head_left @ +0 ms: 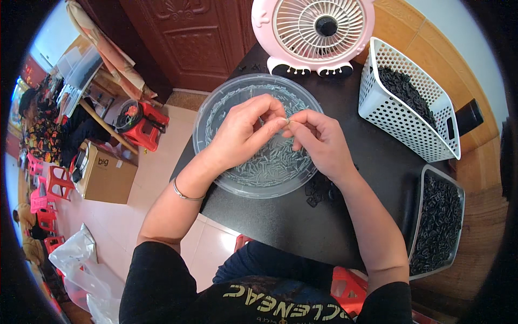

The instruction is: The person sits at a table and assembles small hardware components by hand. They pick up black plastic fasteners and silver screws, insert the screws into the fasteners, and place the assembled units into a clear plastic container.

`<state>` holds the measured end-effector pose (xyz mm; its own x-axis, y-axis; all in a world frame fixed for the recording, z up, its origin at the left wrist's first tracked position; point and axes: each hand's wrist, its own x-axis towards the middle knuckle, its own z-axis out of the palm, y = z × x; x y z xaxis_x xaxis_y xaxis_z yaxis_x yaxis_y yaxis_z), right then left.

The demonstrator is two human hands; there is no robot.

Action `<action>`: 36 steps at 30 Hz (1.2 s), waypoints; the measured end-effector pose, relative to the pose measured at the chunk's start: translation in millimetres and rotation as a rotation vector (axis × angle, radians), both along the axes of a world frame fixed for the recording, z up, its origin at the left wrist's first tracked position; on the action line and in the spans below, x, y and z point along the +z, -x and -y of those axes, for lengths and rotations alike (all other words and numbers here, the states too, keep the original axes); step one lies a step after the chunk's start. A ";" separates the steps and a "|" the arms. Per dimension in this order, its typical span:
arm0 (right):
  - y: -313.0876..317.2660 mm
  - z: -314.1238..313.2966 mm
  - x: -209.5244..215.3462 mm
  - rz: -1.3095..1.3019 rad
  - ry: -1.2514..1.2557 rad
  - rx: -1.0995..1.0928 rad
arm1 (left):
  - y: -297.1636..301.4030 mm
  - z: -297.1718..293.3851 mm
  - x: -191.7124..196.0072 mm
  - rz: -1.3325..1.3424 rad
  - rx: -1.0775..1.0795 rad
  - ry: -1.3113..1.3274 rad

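My left hand and my right hand meet fingertip to fingertip over a round clear plastic tub. Each is closed in a pinch. Something tiny and pale shows between the fingertips, too small to name. Many short, clear, stick-like pieces cover the tub's bottom. The tub stands on a dark table, and a few loose black plastic pieces lie beside it, near my right forearm.
A pink fan stands behind the tub. On the right are a white perforated basket of black pieces and a clear bin filled with similar ones. A cardboard box, red stools and a seated person are at left.
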<state>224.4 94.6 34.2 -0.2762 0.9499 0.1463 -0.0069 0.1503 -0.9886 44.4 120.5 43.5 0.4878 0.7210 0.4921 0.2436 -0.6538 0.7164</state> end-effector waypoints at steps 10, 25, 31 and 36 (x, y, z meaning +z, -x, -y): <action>4.6 2.2 -0.8 0.036 -0.050 -0.064 | -2.7 -1.5 -3.2 -0.037 0.003 -0.085; 6.3 3.8 4.6 -0.057 0.009 -0.020 | -3.4 -0.6 -4.1 -0.036 -0.013 -0.032; 6.7 2.5 -1.6 0.024 -0.080 -0.087 | -2.9 -0.6 -2.6 -0.050 -0.020 0.053; 10.4 6.4 5.6 0.244 -0.323 -0.206 | -3.7 1.2 -4.2 0.096 -0.088 0.313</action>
<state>214.0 88.2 39.8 -0.1495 0.9052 0.3978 0.2832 0.4247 -0.8599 48.1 119.4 39.3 0.5168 0.8017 0.3002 0.1175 -0.4138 0.9028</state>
